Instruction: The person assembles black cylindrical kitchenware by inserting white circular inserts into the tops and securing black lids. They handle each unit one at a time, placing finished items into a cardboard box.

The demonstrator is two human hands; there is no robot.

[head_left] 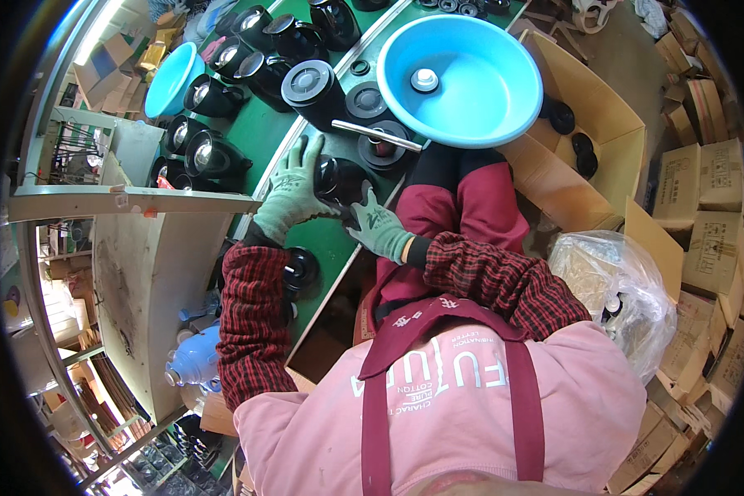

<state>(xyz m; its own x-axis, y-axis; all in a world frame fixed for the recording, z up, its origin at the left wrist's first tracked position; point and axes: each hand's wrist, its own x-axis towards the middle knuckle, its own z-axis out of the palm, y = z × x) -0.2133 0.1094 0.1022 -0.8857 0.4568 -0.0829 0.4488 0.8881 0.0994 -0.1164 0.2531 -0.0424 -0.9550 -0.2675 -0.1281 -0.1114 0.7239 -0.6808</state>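
A glossy black jug (337, 179) lies on the green worktable between my two gloved hands. My left hand (288, 192), in a pale green work glove, rests against the jug's left side with its fingers stretched out and spread. On the near right side, my right hand (380, 230) has its bent fingers and thumb on the jug's edge. Just beyond stands a black round fixture (385, 150) with a metal bar handle (378, 135) across it. Farther off, a black cylindrical container (312, 85) with a ribbed round top stands upright.
Several black jugs (215, 155) crowd the far left of the worktable (266, 136). A light blue basin (504, 83) holding a small white-topped part (424, 80) sits at the right. Beside it is an open cardboard box (612, 124). A metal frame bar (140, 202) crosses on the left.
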